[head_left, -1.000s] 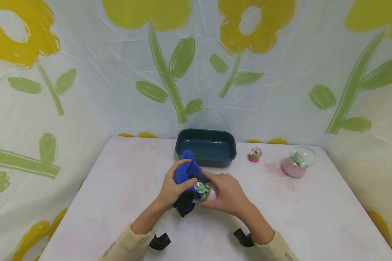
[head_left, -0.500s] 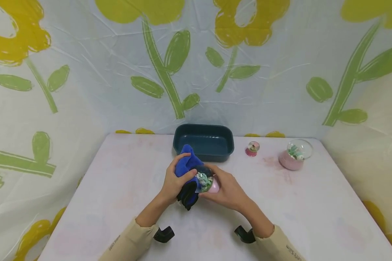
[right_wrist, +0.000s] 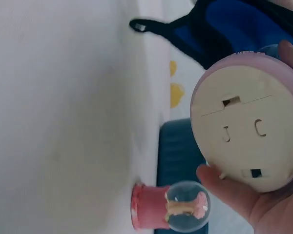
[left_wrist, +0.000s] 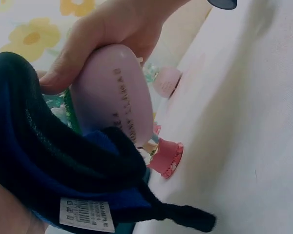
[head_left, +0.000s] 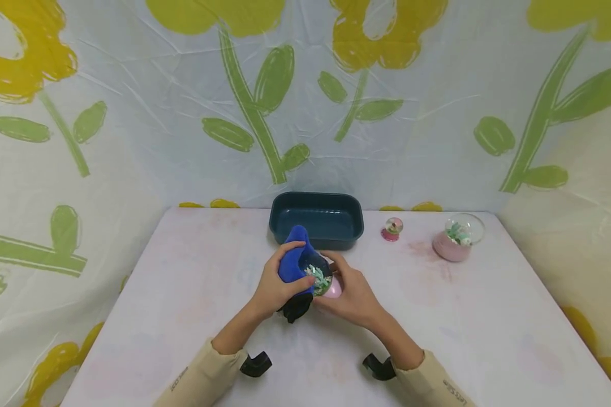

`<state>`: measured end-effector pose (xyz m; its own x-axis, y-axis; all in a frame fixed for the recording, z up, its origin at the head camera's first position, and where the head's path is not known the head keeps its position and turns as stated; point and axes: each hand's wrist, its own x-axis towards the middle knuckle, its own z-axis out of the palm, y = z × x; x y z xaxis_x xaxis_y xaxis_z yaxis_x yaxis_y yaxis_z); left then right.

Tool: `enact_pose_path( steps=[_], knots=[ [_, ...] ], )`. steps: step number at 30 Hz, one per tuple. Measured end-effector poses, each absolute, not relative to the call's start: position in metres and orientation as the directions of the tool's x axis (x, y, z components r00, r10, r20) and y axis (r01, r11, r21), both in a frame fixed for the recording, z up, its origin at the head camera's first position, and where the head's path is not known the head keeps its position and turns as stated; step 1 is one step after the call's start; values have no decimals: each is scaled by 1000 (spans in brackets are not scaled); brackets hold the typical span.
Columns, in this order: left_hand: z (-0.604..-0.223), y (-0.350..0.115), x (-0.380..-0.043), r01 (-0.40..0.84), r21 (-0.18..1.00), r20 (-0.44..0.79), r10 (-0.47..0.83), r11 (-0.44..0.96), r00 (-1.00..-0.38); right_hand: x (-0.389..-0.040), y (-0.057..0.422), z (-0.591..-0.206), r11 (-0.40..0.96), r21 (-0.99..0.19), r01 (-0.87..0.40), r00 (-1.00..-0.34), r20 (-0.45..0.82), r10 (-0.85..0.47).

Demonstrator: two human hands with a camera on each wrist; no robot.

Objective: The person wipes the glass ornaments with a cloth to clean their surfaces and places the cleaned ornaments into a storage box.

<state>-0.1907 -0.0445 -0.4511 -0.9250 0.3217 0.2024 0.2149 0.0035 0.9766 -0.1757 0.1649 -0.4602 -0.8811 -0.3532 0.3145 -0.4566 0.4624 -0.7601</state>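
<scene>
Between both hands, above the table, a snow globe point(head_left: 319, 278) lies tilted on its side, its clear dome to the left. My right hand point(head_left: 351, 294) grips its pink base point(left_wrist: 115, 92), fingers on one side and thumb on the other. In the right wrist view the flat cream underside point(right_wrist: 249, 126) faces the camera. My left hand point(head_left: 280, 282) holds a blue cloth point(head_left: 293, 265) with black edging against the dome, its thumb over the glass. A white label point(left_wrist: 87, 214) and a dark hanging loop point(right_wrist: 154, 25) show on the cloth.
A dark teal basin point(head_left: 315, 217) stands at the back middle of the white table point(head_left: 193, 271). To its right are a small snow globe point(head_left: 392, 228) on a red-pink base and a larger one point(head_left: 456, 238) on a pink base. A flower-print sheet point(head_left: 417, 147) hangs behind.
The left hand and blue cloth have turned a little around the dome and shifted slightly right. The right hand keeps its grip on the base. The head view has tilted slightly.
</scene>
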Motion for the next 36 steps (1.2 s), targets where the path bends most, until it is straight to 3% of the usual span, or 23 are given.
enact_pose_path(
  steps=[10,15,24,30,36],
  knots=[
    [-448,-45,-188,350,937,330,288,17,-899,-172,153,-451,568,-642,-515,-857,401,-323],
    [-449,-47,-187,344,939,331,272,-1,-903,-169,151,-445,610,-569,-551,-831,440,-341],
    [-451,-58,-201,277,959,282,133,-56,-950,-172,158,-438,576,-633,-517,-849,463,-252],
    [-450,-67,-208,242,968,247,89,-66,-965,-175,164,-430,436,-733,-522,-853,455,-257],
    [-454,-71,-209,207,975,216,127,-83,-968,-172,164,-422,204,-879,-432,-899,400,-177]
  ],
)
